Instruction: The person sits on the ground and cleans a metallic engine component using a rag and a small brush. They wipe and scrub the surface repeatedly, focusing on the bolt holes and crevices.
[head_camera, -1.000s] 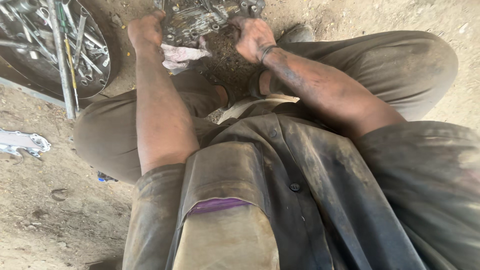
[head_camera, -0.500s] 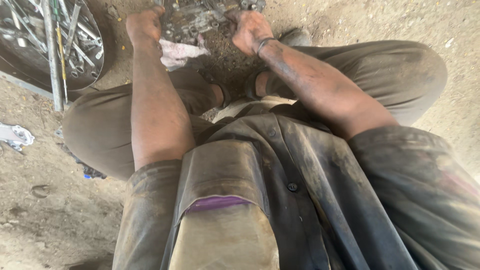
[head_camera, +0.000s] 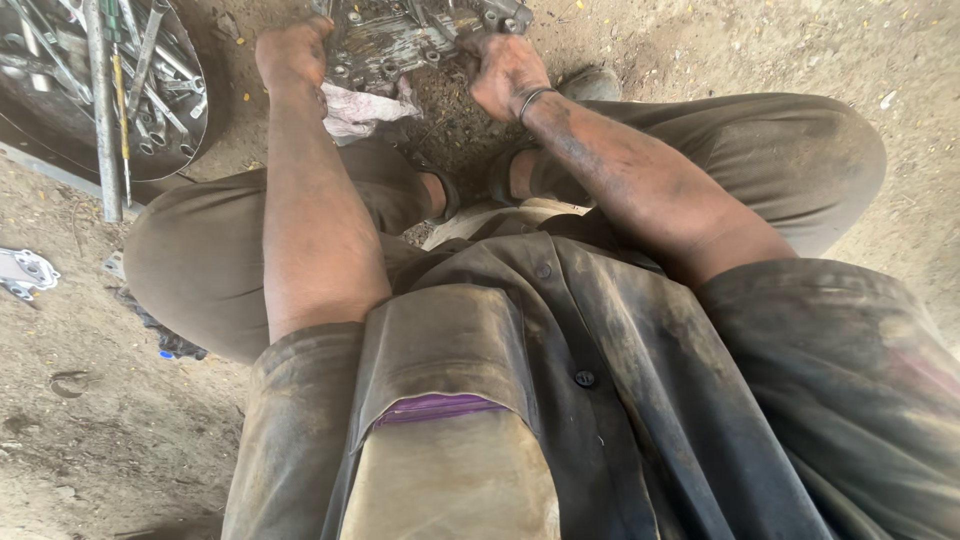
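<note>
Between both hands, at the top edge of the view, a greasy metal engine part (head_camera: 415, 40) sat on the dirt. The left hand (head_camera: 292, 52) was clamped on its left edge, the right hand (head_camera: 505, 72) on its right. Just below the left hand lay a dirty rag (head_camera: 358, 108); farther left, a round tray (head_camera: 195, 130) of tools (head_camera: 120, 60).

The person wears a dark, grease-stained button shirt (head_camera: 600, 400) with short sleeves and a chest pocket (head_camera: 450, 370) edged in purple. The trousers (head_camera: 200, 270) are olive-brown and dusty. A thin dark bangle (head_camera: 533, 97) circles the right wrist. Both forearms are smeared with grime.
</note>
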